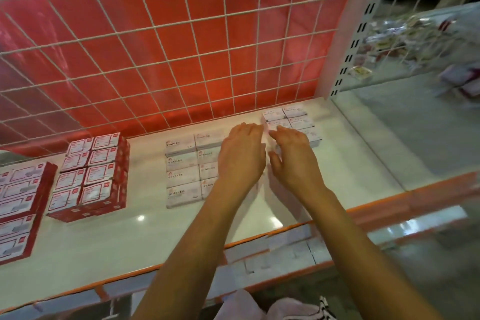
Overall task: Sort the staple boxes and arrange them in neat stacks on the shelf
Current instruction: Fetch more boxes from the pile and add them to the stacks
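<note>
White staple boxes [181,174] lie in a flat two-column block at the middle of the white shelf [104,239]. A second block of white boxes [288,117] sits at the back right. Red-and-white staple boxes form a stack [93,171] at the left and another stack [18,202] at the far left. My left hand [241,156] hovers over the right column of the middle block, fingers straight. My right hand [293,153] reaches beside it with straight fingers at the near edge of the back-right block. Neither hand holds a box.
A white wire grid [181,47] with red sheeting behind closes the back of the shelf. A perforated upright [345,41] and a clear divider [389,125] bound the right side; a neighbouring shelf with mixed packets [389,41] lies beyond. An orange strip [259,236] edges the front.
</note>
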The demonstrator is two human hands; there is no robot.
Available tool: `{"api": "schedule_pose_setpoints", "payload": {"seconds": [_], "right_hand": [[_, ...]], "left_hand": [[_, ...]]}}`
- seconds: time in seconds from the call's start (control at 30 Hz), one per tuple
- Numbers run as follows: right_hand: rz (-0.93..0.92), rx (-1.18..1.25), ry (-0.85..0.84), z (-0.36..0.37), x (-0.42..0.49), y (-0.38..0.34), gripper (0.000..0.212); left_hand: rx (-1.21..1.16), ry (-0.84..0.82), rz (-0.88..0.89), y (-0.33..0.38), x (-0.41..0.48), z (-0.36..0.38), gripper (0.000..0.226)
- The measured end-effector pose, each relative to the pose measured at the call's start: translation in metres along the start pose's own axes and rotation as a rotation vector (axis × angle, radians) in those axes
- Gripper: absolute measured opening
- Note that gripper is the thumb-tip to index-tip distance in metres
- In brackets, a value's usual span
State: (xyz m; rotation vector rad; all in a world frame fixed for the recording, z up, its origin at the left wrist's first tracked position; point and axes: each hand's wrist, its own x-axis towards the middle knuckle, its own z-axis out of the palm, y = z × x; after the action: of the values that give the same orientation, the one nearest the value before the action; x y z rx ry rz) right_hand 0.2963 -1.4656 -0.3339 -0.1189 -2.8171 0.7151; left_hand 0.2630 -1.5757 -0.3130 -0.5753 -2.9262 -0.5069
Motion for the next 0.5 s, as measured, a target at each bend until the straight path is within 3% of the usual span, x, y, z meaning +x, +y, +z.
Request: {"api": "schedule_pose_setpoints", "payload": {"seconds": [0.27,0.5], "right_hand": [[0.101,-0.021,0.032,-0.062,-0.035,0.103,0.045],[0.161,-0.058,0.080,-0.115,-0.063,0.198,0.042]], "left_hand": [[-0.005,-0.067,0.175,0.117,0.011,0.045,0.041],[-0.094,-0.017,0.333,0.222,0.014,0.089,0.036]]}}
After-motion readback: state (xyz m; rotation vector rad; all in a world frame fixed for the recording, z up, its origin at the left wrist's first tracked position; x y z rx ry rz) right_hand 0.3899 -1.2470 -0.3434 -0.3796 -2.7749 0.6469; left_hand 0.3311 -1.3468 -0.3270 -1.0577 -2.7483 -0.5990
